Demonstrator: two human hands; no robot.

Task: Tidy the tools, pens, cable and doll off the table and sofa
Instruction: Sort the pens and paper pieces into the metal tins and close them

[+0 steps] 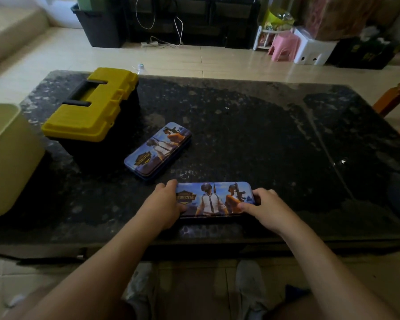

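Far left: pale bin (7, 158), overlapping the table's left end in this view. Whether it stands on the floor or the table cannot be told.

Toolbox (90, 107): yellow lid closed, handle folded flat, at the table's left rear.

Far pencil tin (158, 150): lies flat and askew, just right of the toolbox, lid shut.

Left hand (164, 205): fingers curled over the left end of the near pencil tin (215, 199), thumb on its front edge.

Near pencil tin sits lengthwise close to the table's front edge. Judged rigid, light, with a glossy printed lid likely slick. Contents may rattle or shift if tipped. The end grips suit it, and it is best kept level.

Right hand (267, 209): fingers wrapped round the right end, thumb pressing the lid's front corner.

Table (275, 135): dark stone top, hard edges. There is wide bare room to the right and behind the tin. A wooden post (397, 93) rises beyond the right end.
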